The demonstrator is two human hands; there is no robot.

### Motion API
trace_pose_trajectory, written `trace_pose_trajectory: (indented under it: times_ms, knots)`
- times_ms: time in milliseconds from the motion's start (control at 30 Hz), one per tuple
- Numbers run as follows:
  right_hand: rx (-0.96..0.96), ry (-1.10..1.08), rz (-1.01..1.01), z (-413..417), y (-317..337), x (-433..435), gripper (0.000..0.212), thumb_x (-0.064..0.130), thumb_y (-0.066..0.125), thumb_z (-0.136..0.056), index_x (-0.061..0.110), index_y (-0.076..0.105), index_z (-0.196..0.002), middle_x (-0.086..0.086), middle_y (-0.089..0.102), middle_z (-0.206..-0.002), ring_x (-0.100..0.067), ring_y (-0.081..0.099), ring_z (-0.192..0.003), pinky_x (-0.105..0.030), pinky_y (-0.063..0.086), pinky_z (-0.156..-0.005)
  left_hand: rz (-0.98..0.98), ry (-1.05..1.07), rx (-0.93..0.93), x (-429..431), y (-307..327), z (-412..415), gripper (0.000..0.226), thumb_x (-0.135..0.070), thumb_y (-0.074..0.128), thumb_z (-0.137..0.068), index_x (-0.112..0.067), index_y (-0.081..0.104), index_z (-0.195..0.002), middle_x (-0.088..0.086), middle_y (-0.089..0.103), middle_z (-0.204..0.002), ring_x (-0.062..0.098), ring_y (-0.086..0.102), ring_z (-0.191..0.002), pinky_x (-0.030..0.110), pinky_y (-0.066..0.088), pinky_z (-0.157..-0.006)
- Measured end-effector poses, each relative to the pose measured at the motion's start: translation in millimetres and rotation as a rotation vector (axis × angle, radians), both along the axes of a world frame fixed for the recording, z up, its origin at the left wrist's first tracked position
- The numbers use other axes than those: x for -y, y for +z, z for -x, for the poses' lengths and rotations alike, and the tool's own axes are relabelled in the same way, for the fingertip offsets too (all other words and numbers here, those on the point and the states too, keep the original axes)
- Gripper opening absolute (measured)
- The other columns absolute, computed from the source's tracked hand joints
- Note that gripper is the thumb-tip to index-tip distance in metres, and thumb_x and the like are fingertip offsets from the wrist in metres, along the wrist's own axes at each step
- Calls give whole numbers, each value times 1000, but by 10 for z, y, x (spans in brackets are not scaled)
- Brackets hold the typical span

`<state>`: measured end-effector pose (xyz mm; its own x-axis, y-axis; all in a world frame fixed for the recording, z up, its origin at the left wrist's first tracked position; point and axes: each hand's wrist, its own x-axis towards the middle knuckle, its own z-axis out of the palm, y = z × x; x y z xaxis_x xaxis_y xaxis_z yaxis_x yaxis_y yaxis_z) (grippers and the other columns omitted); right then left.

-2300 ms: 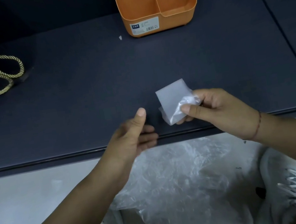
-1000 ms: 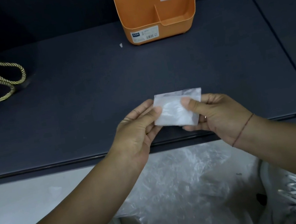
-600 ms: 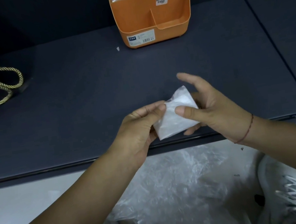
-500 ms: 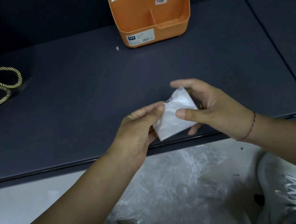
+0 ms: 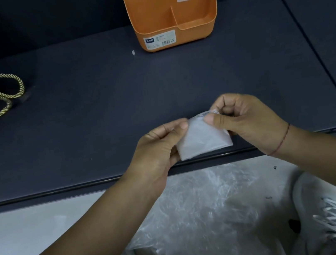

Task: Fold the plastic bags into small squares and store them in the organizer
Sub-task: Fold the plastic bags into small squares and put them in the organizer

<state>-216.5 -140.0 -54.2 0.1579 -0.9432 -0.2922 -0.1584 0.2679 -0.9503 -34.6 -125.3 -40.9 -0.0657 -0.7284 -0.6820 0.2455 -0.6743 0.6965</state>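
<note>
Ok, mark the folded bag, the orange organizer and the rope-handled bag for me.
folded bag (image 5: 204, 141), head view, on its flat white front face.
orange organizer (image 5: 153, 20), head view, on its bare front wall.
rope-handled bag (image 5: 22, 85), head view, on its gold rope handle.

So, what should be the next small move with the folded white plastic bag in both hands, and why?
Probably tuck the crumpled top corner in and press it flat. The right hand pinches that corner, the left hand holds the left edge of the folded white plastic bag, so the square looks unfinished for the orange plastic organizer.
</note>
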Motion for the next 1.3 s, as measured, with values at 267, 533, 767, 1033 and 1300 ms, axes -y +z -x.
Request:
trace_pose_trajectory:
  times_ms: [267, 533, 767, 1033, 1300]
  knots:
    - [277, -12, -472, 3, 35, -19, 40, 25, 70, -70, 9, 69, -107, -6, 75, -99, -16, 72, -87, -25, 58, -62, 53, 76, 28, 54, -11, 13, 9, -12, 71, -86, -15, 75, -93, 2, 77, -92, 14, 74, -85, 21, 58, -69]
    - [197, -349, -281, 267, 82, 161, 11, 9, 58, -93, 5, 67, -95, -7, 74, -87, -15, 72, -73, -23, 57, -57, 812, -175, 746, 829, -80, -85, 20, -21, 59, -98, -21, 68, -116, -11, 69, -114, 2, 61, -112, 16, 42, -98]
    - [209, -384, -293, 336, 45, 129, 16, 8, 54, -95, 7, 62, -108, -6, 70, -105, -17, 71, -87, -30, 60, -63, 1047, -678, 1326, 1737, -234, 2, 59, -40, 43, -103, -13, 27, -153, 6, 28, -160, 20, 15, -150, 35, -1, -122]
    - [251, -279, -195, 369, 197, 183, 23, 3, 50, -95, 0, 58, -116, -9, 70, -114, -19, 69, -101, -31, 60, -75, 1106, -652, 1258, 1269, -266, -52, 57, -45, 42, -101, -13, 40, -148, 5, 44, -150, 18, 31, -144, 36, 1, -122]
    - [153, -176, -47, 304, 387, 183, 16, 4, 52, -93, 6, 61, -106, -5, 73, -102, -20, 70, -97, -29, 59, -75, 1243, -730, 1382, 299, -333, -155, 58, -49, 37, -100, -11, 48, -142, 2, 54, -140, 18, 46, -132, 43, 21, -117]
